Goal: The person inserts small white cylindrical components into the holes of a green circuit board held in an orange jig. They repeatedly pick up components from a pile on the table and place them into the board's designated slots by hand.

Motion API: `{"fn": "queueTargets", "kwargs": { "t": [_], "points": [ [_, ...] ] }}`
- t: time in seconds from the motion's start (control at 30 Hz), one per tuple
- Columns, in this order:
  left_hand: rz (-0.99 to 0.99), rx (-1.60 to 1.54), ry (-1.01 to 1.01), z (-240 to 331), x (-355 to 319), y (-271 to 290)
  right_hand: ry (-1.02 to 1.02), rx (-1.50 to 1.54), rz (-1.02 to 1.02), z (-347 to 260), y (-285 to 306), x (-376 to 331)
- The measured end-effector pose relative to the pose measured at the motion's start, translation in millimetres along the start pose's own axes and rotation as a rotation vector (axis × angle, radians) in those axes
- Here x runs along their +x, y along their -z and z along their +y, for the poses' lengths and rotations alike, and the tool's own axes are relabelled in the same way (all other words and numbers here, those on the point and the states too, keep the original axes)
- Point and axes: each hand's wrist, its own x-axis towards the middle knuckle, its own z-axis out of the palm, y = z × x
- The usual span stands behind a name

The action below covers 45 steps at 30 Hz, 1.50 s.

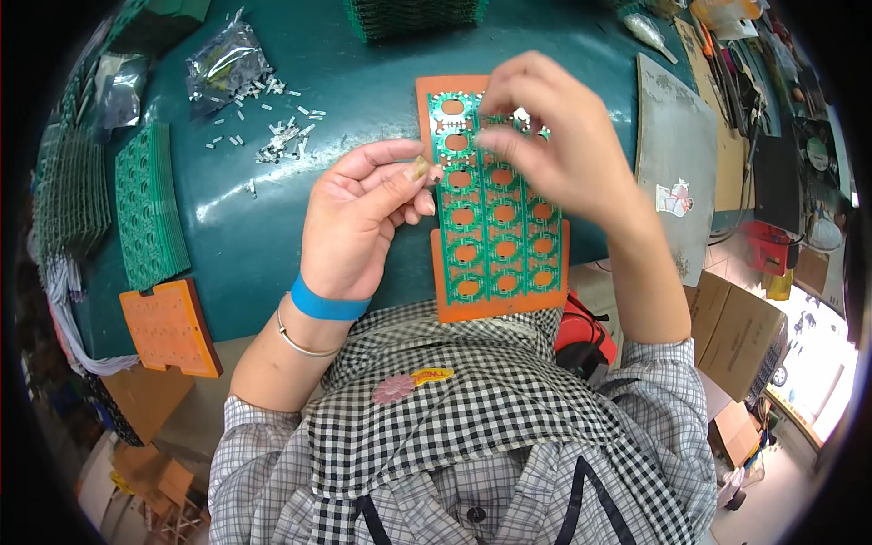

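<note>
A green circuit board panel with rows of oval cutouts lies on an orange fixture plate at the table's near edge. Small white parts line its upper rows. My left hand is at the panel's left edge, thumb and fingers closed in a pinch. What it pinches is too small to name. The thumb's tip looks yellowish. Above the panel's upper right is my right hand, fingers bent and blurred by motion. It hides part of the panel, and whether it holds anything cannot be made out.
Loose small white parts lie left of the panel, near a silvery plastic bag. Stacked green boards and an orange plate stand farther left. More boards are at the back. A grey sheet lies on the right.
</note>
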Motion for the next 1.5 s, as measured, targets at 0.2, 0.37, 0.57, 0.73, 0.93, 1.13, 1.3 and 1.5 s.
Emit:
{"fn": "queueTargets", "kwargs": {
  "t": [0.2, 0.37, 0.57, 0.73, 0.93, 1.13, 1.3, 1.5],
  "points": [
    [-0.024, 0.001, 0.023, -5, -5, -9, 0.217, 0.004, 0.042, -30, -16, -11],
    [-0.051, 0.089, 0.042, -1, -5, -9, 0.236, -0.016, 0.062, -31, -18, -9],
    [0.149, 1.425, -0.767, 51, 30, 37, -0.092, 0.139, 0.029, -3, 2, -12],
    [0.206, 1.756, -0.773, 69, 56, 83, -0.208, 0.114, 0.012, 25, 2, -19],
    [0.148, 1.859, -0.789, 59, 42, 70, -0.171, 0.010, 0.000, 34, -3, -25],
    [0.203, 1.433, -0.472, 49, 22, 42, -0.166, -0.023, 0.000, 35, -5, -20],
    [0.078, 1.393, -0.604, 44, 21, 36, -0.138, -0.034, 0.009, 37, -6, -21],
    [0.006, 1.050, -0.391, 38, 15, 30, -0.107, -0.042, 0.013, 39, -8, -22]
  ]
}}
